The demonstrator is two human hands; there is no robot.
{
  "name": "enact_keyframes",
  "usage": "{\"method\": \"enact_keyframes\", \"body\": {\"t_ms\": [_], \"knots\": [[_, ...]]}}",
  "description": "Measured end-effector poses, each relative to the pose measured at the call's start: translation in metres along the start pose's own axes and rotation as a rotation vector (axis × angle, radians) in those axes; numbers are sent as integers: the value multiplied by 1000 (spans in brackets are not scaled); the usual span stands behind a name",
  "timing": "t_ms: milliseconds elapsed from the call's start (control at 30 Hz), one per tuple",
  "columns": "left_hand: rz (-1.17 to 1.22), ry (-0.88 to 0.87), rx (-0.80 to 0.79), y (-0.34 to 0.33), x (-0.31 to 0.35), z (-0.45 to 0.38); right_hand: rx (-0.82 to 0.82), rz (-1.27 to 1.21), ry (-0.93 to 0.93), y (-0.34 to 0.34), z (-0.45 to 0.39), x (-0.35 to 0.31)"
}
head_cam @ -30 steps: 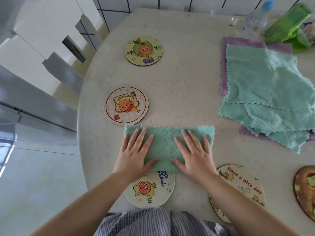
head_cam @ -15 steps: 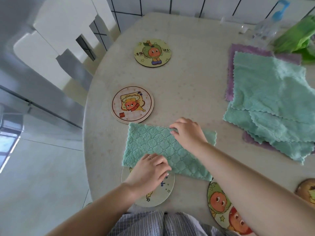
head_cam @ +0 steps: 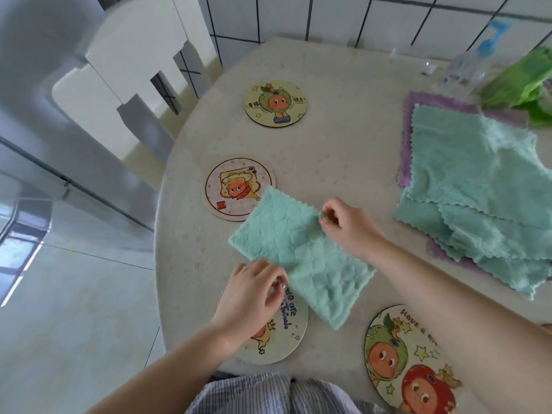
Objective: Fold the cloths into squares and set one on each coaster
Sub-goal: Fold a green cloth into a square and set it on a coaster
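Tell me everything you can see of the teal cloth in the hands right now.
The teal cloth is a fluffy, quilted-looking microfibre piece with wavy edges, folded into a long strip lying diagonally on the table. The right hand pinches its far edge, the left hand its near edge. Its far-left corner overlaps the pink-rimmed coaster; its near side covers part of the cream coaster.

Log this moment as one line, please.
step: second fold | left hand: pinching teal cloth near edge | right hand: pinching far edge | coasters: all bare
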State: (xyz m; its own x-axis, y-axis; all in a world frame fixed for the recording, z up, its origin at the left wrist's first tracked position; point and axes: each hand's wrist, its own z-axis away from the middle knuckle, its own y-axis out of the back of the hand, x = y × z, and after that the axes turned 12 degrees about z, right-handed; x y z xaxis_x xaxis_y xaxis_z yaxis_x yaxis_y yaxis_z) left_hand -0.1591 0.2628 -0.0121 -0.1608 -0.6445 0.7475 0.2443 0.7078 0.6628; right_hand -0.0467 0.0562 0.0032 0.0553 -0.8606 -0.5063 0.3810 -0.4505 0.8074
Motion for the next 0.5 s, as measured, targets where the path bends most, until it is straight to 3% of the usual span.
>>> {"method": "enact_keyframes", "body": {"t_ms": [200, 267, 400, 500], "knots": [[817, 546, 201, 14, 22, -8, 31, -256, -110, 5, 40, -1], [1064, 617, 183, 15, 30, -13, 14, -324, -192, -3, 54, -2], [994, 482, 54, 19, 29, -20, 80, -476, -140, -4, 83, -10], [856, 501, -70, 21, 20, -27, 64, -459, -171, -16, 93, -11]]}}
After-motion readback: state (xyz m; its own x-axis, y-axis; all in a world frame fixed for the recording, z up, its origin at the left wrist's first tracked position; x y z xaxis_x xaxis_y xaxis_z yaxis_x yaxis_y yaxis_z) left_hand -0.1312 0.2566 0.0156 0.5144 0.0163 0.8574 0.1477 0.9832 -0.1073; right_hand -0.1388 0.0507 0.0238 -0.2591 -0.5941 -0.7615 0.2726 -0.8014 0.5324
